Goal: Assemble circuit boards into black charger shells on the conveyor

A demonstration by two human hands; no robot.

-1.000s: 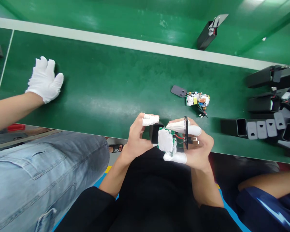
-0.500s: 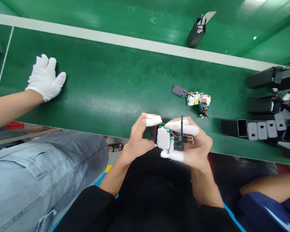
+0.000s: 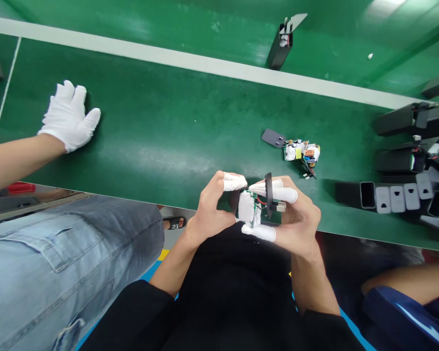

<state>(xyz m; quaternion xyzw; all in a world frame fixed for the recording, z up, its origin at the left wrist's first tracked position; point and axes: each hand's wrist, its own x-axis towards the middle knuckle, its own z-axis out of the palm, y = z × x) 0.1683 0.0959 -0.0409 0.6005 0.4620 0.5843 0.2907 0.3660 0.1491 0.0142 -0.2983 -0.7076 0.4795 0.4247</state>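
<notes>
My left hand (image 3: 215,207), with white finger cots, is closed around a dark charger casing (image 3: 233,201), mostly hidden by the fingers. My right hand (image 3: 296,209), also in finger cots, grips a circuit board (image 3: 246,208) covered with white compound. One end of the board sits inside the casing's mouth. Red and dark wires run from the board to a black end plate (image 3: 268,195) with plug prongs (image 3: 280,207), which stands apart from the casing. On the bench beyond my hands lies another circuit board (image 3: 300,152) with a grey end plate (image 3: 273,138).
A co-worker's gloved hand (image 3: 70,117) rests flat at the left on the green bench (image 3: 161,122). Several dark casings (image 3: 395,119) and light end caps (image 3: 397,198) crowd the right side. An open casing (image 3: 279,51) lies on the far green strip.
The circuit board has gone a little deeper into the casing. The end plate has moved left and turned slightly. On the far strip, the open casing has shifted left.
</notes>
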